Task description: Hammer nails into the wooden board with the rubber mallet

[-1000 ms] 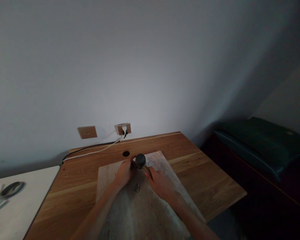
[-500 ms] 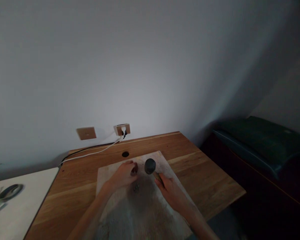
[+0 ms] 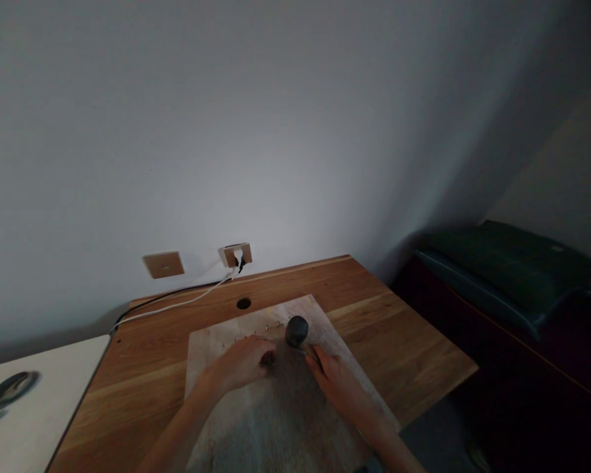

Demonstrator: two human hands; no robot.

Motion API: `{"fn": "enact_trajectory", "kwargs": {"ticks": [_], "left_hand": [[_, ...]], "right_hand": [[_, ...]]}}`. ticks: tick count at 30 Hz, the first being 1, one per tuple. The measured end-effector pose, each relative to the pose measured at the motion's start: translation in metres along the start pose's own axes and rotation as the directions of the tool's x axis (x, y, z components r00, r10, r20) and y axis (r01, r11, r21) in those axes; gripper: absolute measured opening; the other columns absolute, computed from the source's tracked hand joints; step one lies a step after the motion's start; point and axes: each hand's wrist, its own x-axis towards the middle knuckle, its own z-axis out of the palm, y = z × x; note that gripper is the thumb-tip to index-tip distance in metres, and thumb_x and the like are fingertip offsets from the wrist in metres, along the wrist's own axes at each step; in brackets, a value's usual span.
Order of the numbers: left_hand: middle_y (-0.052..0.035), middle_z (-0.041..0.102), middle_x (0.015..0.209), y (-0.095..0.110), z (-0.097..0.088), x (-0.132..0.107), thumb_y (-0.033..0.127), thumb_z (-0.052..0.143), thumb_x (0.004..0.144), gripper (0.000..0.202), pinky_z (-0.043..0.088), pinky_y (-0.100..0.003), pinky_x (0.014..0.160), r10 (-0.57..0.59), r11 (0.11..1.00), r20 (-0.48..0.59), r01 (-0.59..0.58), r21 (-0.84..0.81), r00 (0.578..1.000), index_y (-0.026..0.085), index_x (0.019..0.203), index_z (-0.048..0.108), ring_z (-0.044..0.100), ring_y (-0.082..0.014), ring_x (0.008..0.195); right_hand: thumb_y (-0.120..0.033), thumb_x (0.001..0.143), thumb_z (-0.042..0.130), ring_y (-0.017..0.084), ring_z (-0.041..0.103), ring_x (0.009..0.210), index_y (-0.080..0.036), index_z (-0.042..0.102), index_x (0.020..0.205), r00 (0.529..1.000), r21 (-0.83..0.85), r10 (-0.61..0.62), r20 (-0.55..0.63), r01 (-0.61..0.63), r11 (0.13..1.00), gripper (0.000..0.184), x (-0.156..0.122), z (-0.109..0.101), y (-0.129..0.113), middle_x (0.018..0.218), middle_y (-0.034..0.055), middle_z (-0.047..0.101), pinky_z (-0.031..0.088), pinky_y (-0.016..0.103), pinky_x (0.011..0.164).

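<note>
My right hand [image 3: 342, 387] is wrapped around the handle of a hammer [image 3: 297, 331], whose round dark head points up above the wooden board [image 3: 270, 420]. To its left, my left hand [image 3: 249, 360] is low over the board with its fingers curled together. Whatever those fingers hold, if anything, is too small and shaded to make out. Small nails [image 3: 267, 326] stand upright near the board's far edge, just beyond my left hand.
The board lies on a wooden table [image 3: 374, 315] against the wall. A white cable [image 3: 177, 304] runs to a wall socket [image 3: 238, 255]. At left, a roll of tape [image 3: 12, 388] lies on a white surface [image 3: 44, 420]. A dark green cushion-like object [image 3: 512, 269] is at right.
My left hand has moved back toward me, over the small items seen on the board, uncovering the upright nails. The right hand still holds the hammer, slightly lower.
</note>
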Motion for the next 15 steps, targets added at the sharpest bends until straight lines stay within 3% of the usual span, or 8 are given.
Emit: {"fn": "enact_trajectory", "kwargs": {"ticks": [5,8,15], "left_hand": [[0.0020,0.074,0.078,-0.002,-0.006,-0.002,0.007,0.055,0.067,0.026,0.044,-0.025,0.066,0.021,0.995,0.032,-0.018,-0.096,0.999,0.024,0.079,0.070,0.070,-0.0196,0.077],[0.0012,0.074,0.079,-0.001,-0.006,-0.002,0.008,0.057,0.069,0.026,0.045,-0.025,0.067,0.016,0.997,0.027,-0.014,-0.070,0.999,0.024,0.083,0.072,0.069,-0.0200,0.077],[-0.0031,0.070,0.090,-0.012,-0.019,0.000,0.011,0.056,0.077,0.021,0.045,-0.026,0.073,0.030,0.999,-0.077,-0.033,-0.032,0.997,0.020,0.086,0.072,0.064,-0.0188,0.080]], "right_hand": [[-0.044,0.107,0.033,0.029,0.073,0.098,-0.021,0.063,0.124,1.000,0.001,-0.001,-0.007,0.001,1.000,0.041,0.001,0.003,0.003,0.100,0.0117,0.075,0.049,0.034,0.079],[-0.043,0.107,0.034,0.030,0.073,0.098,-0.020,0.063,0.125,1.000,0.006,0.005,-0.010,-0.005,1.000,0.042,0.001,0.003,0.003,0.101,0.0124,0.076,0.049,0.034,0.079],[-0.042,0.106,0.037,0.028,0.073,0.099,-0.020,0.065,0.123,0.999,0.024,-0.001,-0.037,0.002,1.000,0.040,0.000,0.004,0.002,0.099,0.0109,0.076,0.049,0.032,0.079]]}}
